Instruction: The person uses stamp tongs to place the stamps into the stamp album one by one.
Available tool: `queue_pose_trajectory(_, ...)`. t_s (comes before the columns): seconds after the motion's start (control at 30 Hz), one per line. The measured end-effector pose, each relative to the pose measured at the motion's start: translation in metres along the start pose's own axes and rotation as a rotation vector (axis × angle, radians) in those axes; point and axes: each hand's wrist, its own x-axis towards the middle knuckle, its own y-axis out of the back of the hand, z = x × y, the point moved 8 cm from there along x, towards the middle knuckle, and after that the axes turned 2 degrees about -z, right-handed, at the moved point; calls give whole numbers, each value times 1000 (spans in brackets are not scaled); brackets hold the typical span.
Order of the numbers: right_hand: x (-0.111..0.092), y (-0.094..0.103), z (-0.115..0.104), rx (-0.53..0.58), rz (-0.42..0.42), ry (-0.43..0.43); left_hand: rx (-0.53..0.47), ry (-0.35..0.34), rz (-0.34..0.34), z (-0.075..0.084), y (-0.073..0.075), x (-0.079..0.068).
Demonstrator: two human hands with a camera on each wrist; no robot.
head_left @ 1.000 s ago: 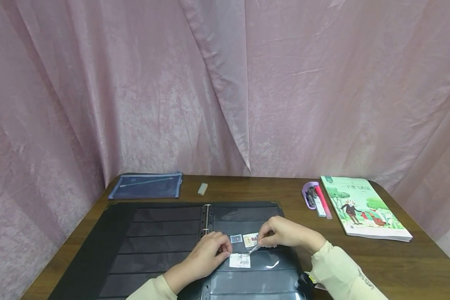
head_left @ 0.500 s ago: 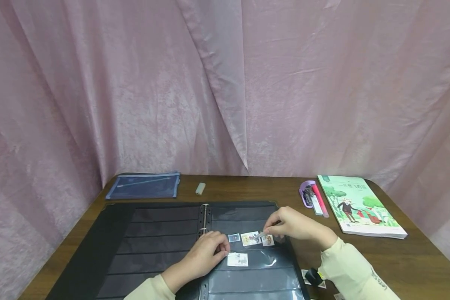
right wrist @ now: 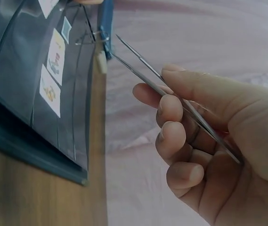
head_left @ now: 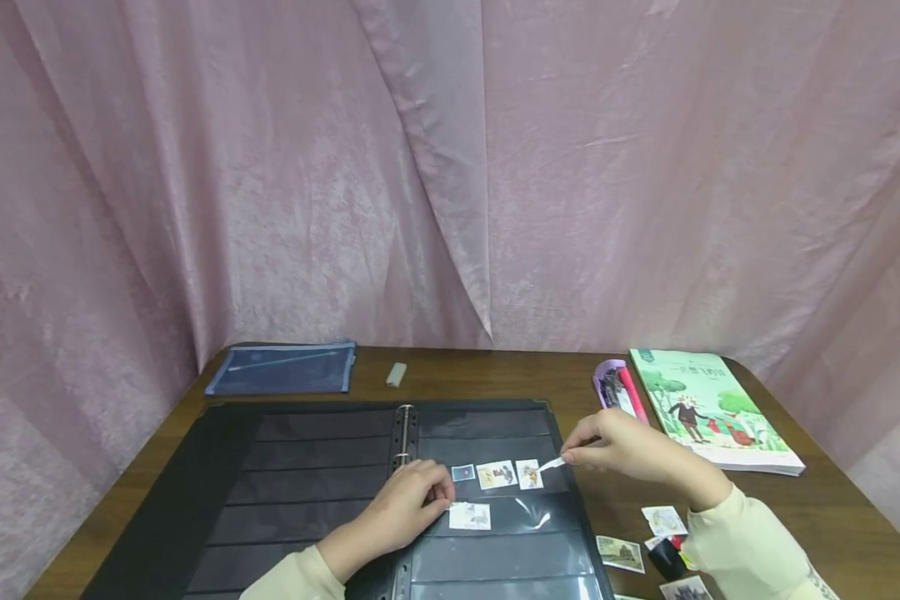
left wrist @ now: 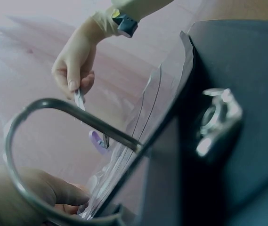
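Observation:
A black stamp album [head_left: 232, 500] lies open on the table, with clear strip pockets on its pages. My left hand [head_left: 412, 508] rests at the inner side of the right page, its thumb and finger pinching the edge of a clear pocket strip [left wrist: 106, 184]. Beside those fingertips is a whitish stamp [head_left: 469, 516]. In the row above sit a small blue stamp [head_left: 462, 473], a wider picture stamp [head_left: 497, 475] and another stamp [head_left: 529, 474]. My right hand [head_left: 615, 446] holds metal tweezers [right wrist: 143, 75] at the page's outer edge; their tips are apart with nothing between them.
Several loose stamps [head_left: 620, 553] lie right of the album by a black object [head_left: 667, 560]. Further back are a green picture book [head_left: 720, 408], a purple holder [head_left: 606, 372] with a red pen [head_left: 632, 392], an eraser [head_left: 396, 374] and a blue mesh pouch [head_left: 285, 369].
My right hand has moved the tweezers from the whitish stamp up over the upper row and out to the right, uncovering the stamps there. My left hand has stayed in place.

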Motion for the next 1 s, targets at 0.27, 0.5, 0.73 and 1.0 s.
queue_pose_trajectory(0.27, -30, 9, 6, 20, 27, 0, 5, -5, 7, 0, 0, 0)
queue_pose_trajectory(0.5, -54, 10, 18, 5, 40, 7, 9, -23, 21, 3, 3, 0)
queue_pose_trajectory(0.73, -80, 6, 32, -36, 67, -6, -2, -41, 29, 4, 2, 0)
queue_pose_trajectory(1.0, -104, -6, 48, 34, 92, -23, 22, -31, 39, 1, 4, 2)
